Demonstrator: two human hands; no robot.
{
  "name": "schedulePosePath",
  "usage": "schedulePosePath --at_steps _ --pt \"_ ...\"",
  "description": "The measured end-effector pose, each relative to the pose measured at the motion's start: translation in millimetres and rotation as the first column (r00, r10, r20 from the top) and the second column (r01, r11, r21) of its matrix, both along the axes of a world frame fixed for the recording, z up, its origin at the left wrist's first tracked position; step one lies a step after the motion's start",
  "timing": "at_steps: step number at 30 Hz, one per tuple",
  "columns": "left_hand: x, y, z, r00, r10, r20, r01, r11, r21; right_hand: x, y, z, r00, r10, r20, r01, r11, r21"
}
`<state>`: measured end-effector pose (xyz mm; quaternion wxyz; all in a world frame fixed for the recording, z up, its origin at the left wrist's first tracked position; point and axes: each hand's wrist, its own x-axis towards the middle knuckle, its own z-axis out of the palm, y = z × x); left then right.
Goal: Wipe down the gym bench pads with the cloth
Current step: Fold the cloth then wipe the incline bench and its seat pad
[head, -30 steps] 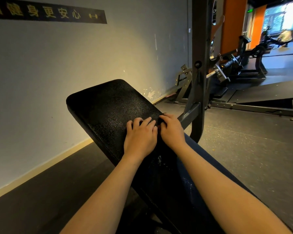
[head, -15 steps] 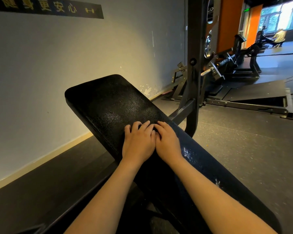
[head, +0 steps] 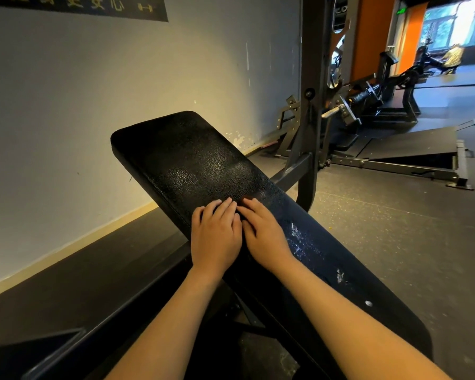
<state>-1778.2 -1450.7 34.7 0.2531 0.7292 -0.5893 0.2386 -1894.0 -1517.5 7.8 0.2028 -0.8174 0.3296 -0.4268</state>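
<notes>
A long black gym bench pad (head: 192,160) with a pebbled surface slants from the upper left down to the lower right. My left hand (head: 214,237) and my right hand (head: 266,237) lie side by side, flat on the middle of the pad, fingers straight and pointing up the pad. Under and below my hands the surface looks dark blue (head: 307,242) with white flecks. I cannot tell whether that is the cloth or the pad itself. No separate cloth shows.
A dark steel rack upright (head: 310,105) stands just right of the bench, its crossbar meeting the bench frame. The grey wall (head: 93,105) runs close along the left. More gym machines (head: 381,105) and a low ramp (head: 412,149) stand on the rubber floor at the right.
Both hands have slid together down the pad toward me, leaving more bare pebbled pad above the fingertips. They remain flat and side by side.
</notes>
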Motion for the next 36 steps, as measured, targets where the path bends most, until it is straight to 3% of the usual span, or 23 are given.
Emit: schedulePosePath --at_steps 2,7,13,15,19,25,31,36 --pt "1 4 -4 1.000 -0.012 -0.001 0.012 1.000 0.009 -8 -8 0 1.000 0.012 -0.022 -0.012 1.000 0.011" --pt "3 10 -14 0.999 -0.028 0.021 0.027 0.999 0.046 -6 -16 8 0.980 -0.197 0.025 0.190 0.967 0.171" --pt "1 11 -13 0.999 -0.038 -0.001 0.038 0.999 0.034 -3 18 0 0.999 -0.035 -0.020 0.035 0.999 0.038" --pt "2 12 -13 0.999 -0.043 -0.003 0.043 0.999 0.024 -14 5 -4 0.997 -0.068 -0.041 0.069 0.997 0.037" --pt "2 10 -12 0.999 -0.043 -0.012 0.043 0.999 0.023 -7 -1 3 0.973 -0.231 0.004 0.226 0.956 0.185" --pt "1 9 -12 0.997 -0.051 -0.050 0.052 0.999 0.003 -6 27 -9 0.997 -0.074 -0.017 0.075 0.996 0.043" --pt "1 8 -13 0.998 -0.043 -0.043 0.042 0.999 -0.013 4 19 -2 0.974 -0.226 0.021 0.220 0.963 0.153" --pt "1 9 -14 0.997 -0.054 -0.052 0.053 0.998 -0.017 -1 40 -15 0.994 -0.111 0.001 0.111 0.993 0.051"
